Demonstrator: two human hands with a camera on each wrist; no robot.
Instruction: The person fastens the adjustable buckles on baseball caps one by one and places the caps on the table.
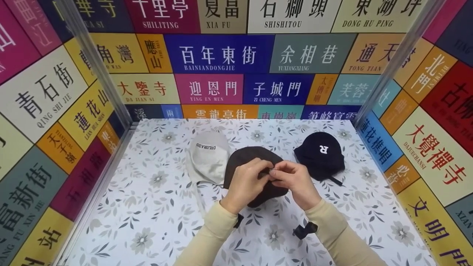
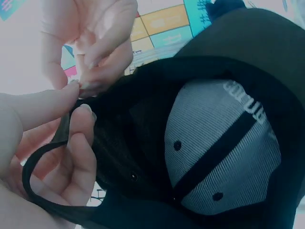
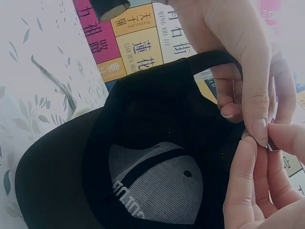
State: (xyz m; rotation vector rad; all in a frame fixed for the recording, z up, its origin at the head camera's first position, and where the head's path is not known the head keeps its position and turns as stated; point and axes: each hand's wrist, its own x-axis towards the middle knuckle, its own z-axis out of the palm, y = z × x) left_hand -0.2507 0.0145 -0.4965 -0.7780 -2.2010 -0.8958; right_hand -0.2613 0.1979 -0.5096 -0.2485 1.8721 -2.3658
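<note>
The head view looks forward-down; both wrist views, very near, face into one round dark-brown cloth cap (image 1: pixel 265 191).

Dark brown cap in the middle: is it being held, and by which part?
Yes: the left hand and right hand hold the dark brown cap close together at its back strap; exactly what each pinches there is hidden.
</note>
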